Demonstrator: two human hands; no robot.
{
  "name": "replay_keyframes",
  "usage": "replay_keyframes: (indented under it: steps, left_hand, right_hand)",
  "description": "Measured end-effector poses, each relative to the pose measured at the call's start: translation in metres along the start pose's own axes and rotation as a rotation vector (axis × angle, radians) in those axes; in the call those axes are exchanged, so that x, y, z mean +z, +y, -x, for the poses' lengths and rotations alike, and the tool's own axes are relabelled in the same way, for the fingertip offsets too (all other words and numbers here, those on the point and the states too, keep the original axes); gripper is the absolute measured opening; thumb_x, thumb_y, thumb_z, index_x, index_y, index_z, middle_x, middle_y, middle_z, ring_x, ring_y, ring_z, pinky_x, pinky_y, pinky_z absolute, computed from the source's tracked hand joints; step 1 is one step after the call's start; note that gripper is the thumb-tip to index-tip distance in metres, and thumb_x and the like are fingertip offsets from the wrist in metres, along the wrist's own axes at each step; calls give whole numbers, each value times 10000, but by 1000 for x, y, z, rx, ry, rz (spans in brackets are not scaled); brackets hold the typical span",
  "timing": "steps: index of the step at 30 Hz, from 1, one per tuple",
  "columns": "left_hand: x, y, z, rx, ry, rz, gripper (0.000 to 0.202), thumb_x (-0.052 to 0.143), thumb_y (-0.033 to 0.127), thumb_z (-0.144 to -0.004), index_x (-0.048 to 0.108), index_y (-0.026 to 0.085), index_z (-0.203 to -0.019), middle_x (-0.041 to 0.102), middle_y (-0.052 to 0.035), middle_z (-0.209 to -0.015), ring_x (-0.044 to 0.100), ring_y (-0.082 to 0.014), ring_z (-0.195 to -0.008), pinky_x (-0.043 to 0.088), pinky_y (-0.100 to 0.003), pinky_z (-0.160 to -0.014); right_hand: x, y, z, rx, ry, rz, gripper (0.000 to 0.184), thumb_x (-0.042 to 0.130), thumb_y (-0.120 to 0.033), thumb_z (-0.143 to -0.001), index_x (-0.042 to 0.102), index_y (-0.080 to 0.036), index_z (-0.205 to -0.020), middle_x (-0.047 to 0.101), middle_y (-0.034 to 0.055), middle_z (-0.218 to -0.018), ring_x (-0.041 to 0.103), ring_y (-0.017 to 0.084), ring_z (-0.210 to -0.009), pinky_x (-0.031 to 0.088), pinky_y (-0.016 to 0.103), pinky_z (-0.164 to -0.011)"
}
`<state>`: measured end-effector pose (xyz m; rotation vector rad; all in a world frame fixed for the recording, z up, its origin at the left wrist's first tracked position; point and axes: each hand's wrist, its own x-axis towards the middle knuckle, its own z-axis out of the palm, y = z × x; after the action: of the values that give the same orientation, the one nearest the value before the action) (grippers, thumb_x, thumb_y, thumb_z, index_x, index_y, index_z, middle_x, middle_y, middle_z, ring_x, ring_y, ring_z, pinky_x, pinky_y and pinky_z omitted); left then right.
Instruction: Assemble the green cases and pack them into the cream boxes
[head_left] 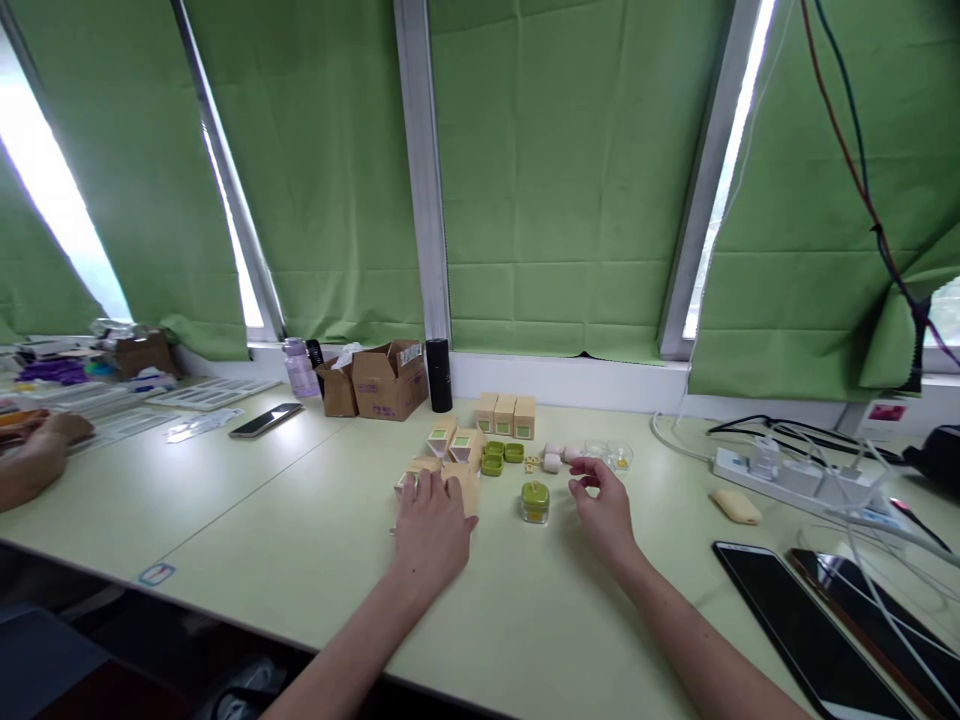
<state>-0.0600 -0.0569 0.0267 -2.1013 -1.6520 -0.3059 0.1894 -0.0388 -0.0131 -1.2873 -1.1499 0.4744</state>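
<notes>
My left hand lies flat with fingers spread on a small tan carton lying on the pale green table. My right hand hovers just right of a small clear jar with a green lid, fingers loosely curled with nothing in them. Beyond the hands stand three upright tan cartons, two opened cartons, green lids, white caps and small clear jars.
Brown cardboard boxes, a black cylinder and a purple bottle stand by the window sill. A power strip with cables, a tan eraser-like block and two dark tablets lie right. Another person's hand rests far left.
</notes>
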Motion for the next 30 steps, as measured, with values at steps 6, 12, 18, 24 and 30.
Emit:
replay_keyframes:
  steps: [6, 12, 18, 24, 30]
  left_hand:
    - [-2, -1, 4, 0, -6, -1, 395, 603, 284, -886, 629, 72, -1218, 652, -194, -1058, 606, -373, -1005, 345, -496, -977]
    - [-27, -2, 5, 15, 104, 61, 321, 472, 199, -917, 621, 95, -1182, 633, -177, -1013, 608, -338, -912, 376, -481, -882]
    - [-38, 17, -14, 123, 374, 226, 345, 495, 206, -941, 527, 135, -1277, 603, -200, -1240, 576, -356, -1121, 387, -475, -926]
    - [-23, 41, -35, 271, 556, 326, 416, 546, 261, -965, 431, 138, -1346, 566, -238, -1353, 548, -388, -1241, 387, -497, -969]
    - [-13, 58, -41, 461, 643, 451, 448, 549, 172, -931, 406, 164, -1355, 561, -228, -1351, 547, -363, -1269, 387, -503, -1003]
  right_hand:
    - [1, -3, 1, -5, 0, 9, 318, 590, -355, -763, 672, -207, -1032, 714, 94, -1039, 637, 254, -878, 509, 416, -826]
    - [0, -5, 2, -64, 12, 0, 277, 582, -373, -839, 657, -217, -1056, 704, 95, -1074, 621, 247, -881, 510, 386, -755]
    - [0, -21, 12, -272, 2, 52, 289, 614, -460, -931, 685, -238, -1102, 718, 102, -1123, 609, 265, -967, 497, 442, -879]
    - [8, -31, 17, -283, -108, 4, 421, 648, -561, -920, 672, -268, -1222, 763, 87, -1086, 625, 297, -1122, 461, 512, -1035]
    - [8, -34, 14, -178, -151, -98, 519, 653, -630, -884, 668, -213, -1194, 747, 98, -1032, 670, 277, -979, 518, 449, -939]
